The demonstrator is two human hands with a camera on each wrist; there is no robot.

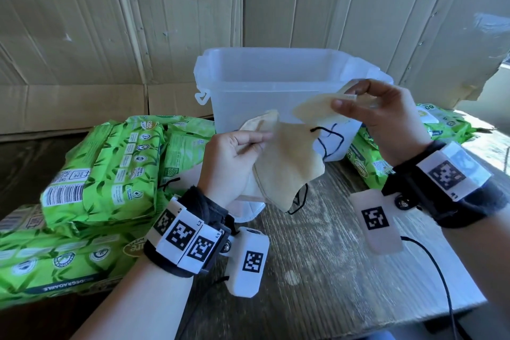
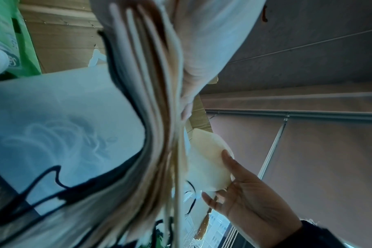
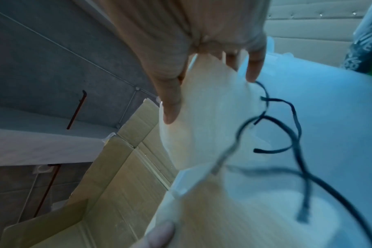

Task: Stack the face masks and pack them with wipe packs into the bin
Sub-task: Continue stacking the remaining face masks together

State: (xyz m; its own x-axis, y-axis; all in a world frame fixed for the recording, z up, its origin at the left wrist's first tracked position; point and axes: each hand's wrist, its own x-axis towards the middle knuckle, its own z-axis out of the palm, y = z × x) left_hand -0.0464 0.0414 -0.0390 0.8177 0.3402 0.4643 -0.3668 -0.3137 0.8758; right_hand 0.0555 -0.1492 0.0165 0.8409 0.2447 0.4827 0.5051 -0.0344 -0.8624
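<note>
The face masks [image 1: 278, 171] are up in the air, in front of the clear bin [image 1: 276, 83]. The left hand [image 1: 234, 163] holds a stack of tan masks. Its thumb and fingers pinch the top edge of the stack, and the stack hangs down just above the surface [image 1: 317, 251]. The right hand [image 1: 386, 116] holds one more tan mask [image 1: 317, 110] a bit higher, close to the bin's front wall. Its thumb and fingers are pinched on the mask's edge.

The head view shows the whole scene. Green wipe packs [image 1: 105, 168] lie piled on the left of the bin, and more wipe packs [image 1: 441, 124] lie on the right. A white mask [image 1: 248, 212] lies on the surface under the stack. The bin looks empty from here.

The left wrist view shows what the head view does not: the stack's edges [image 2: 155, 117] from very near, many thin layers side by side. It also shows the right hand [image 2: 249, 198] from below, with the single mask [image 2: 208, 161] against its fingers.

The right wrist view shows the single mask [image 3: 202, 117] with the thumb [image 3: 170, 100] pressed on it. Black ear loops [image 3: 282, 134] dangle from the mask, in front of the bin's pale wall [image 3: 329, 117].
</note>
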